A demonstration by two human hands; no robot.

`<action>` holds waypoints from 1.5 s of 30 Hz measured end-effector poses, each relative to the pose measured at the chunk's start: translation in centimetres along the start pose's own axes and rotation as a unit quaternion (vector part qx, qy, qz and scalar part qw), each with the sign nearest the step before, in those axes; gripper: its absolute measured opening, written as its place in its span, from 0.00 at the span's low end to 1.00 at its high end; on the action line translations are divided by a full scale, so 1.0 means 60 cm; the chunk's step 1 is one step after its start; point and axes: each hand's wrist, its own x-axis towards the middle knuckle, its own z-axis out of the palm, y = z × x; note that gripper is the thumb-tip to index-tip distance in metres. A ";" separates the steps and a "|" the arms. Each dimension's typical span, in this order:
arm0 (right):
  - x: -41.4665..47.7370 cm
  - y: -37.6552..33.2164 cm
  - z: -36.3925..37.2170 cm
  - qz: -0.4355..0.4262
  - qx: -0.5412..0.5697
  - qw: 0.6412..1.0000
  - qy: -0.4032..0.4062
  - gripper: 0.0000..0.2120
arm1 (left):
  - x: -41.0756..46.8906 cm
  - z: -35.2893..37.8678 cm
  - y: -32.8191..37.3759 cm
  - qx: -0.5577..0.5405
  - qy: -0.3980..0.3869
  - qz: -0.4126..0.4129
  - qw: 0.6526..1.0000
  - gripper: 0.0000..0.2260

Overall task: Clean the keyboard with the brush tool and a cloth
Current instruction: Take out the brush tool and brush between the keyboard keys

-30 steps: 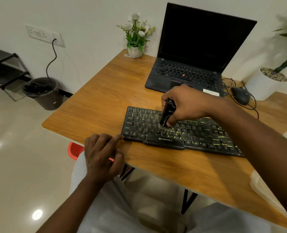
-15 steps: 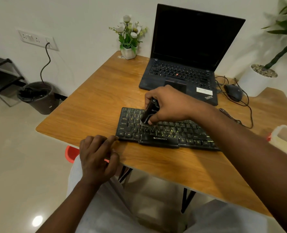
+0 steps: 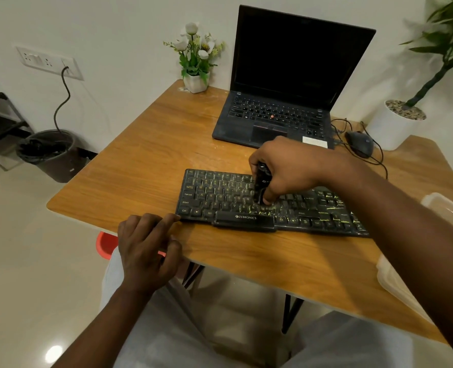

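A black keyboard (image 3: 220,197) with yellow-smeared keys lies on the wooden table (image 3: 145,160). My right hand (image 3: 286,166) grips a small black brush tool (image 3: 261,183), held upright with its tip down on the keys near the keyboard's middle. My left hand (image 3: 147,248) rests at the table's front edge, its index fingertip touching the keyboard's front left corner. Its fingers are loosely curled and hold nothing. No cloth is in view.
An open black laptop (image 3: 273,115) stands behind the keyboard, a wired mouse (image 3: 359,143) to its right. A small flower pot (image 3: 196,81) sits at the back edge. A clear plastic container (image 3: 448,211) lies at the right. A dark bin (image 3: 50,152) stands on the floor left.
My right hand has shifted the brush tool back rightward along the keys after a leftward sweep. The camera view moved slightly. My left hand has stayed at the keyboard's corner.
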 end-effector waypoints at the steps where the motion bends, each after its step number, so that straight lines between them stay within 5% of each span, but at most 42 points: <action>1: 0.004 -0.009 0.004 -0.007 0.011 1.000 0.009 0.17 | 0.000 0.000 0.000 0.001 -0.002 0.000 1.000 0.16; 7: 0.018 -0.043 0.019 -0.033 0.064 0.995 0.074 0.19 | 0.002 -0.003 0.002 0.009 -0.007 0.003 1.000 0.16; 23: -0.028 0.025 0.013 0.001 0.073 0.997 0.035 0.17 | 0.005 -0.003 0.007 0.020 -0.008 0.002 1.000 0.16; 30: -0.002 -0.017 0.034 -0.032 0.122 0.987 0.096 0.25 | 0.007 -0.007 0.011 0.026 -0.022 -0.007 0.999 0.17; 40: -0.064 0.067 0.068 0.027 0.234 0.961 0.148 0.19 | 0.009 -0.008 0.011 0.028 -0.018 -0.006 0.999 0.17; 45: -0.084 0.097 0.089 0.053 0.276 0.940 0.193 0.24 | 0.008 -0.006 0.010 0.025 -0.017 -0.004 1.000 0.16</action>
